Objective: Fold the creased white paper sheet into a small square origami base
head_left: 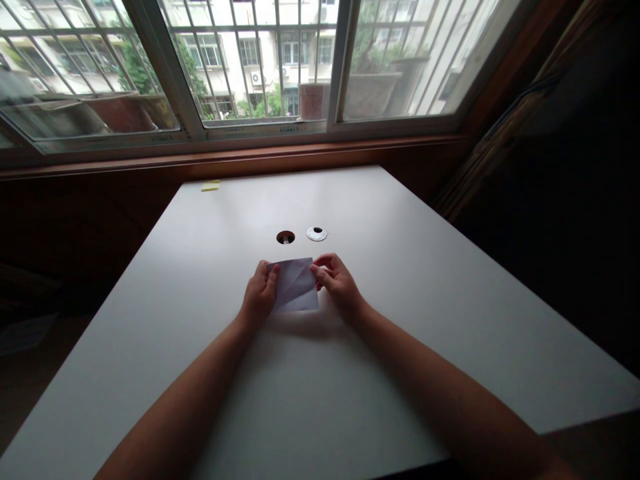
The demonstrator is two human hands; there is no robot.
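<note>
A small square sheet of pale paper (296, 288) with crease lines across it is held up just above the white table. My left hand (261, 288) grips its left edge, thumb on the near face and the other fingers behind. At the upper right corner, my right hand (337, 283) pinches the paper between thumb and index finger; its remaining fingers are curled and partly hidden. A soft shadow falls on the table below the paper.
The white table (400, 320) has a round cable hole (285, 237) beyond my hands, with a round grommet cover (317, 234) beside it. A yellow sticky strip (211, 185) lies at the far left corner. Behind the table is a barred window (260, 67).
</note>
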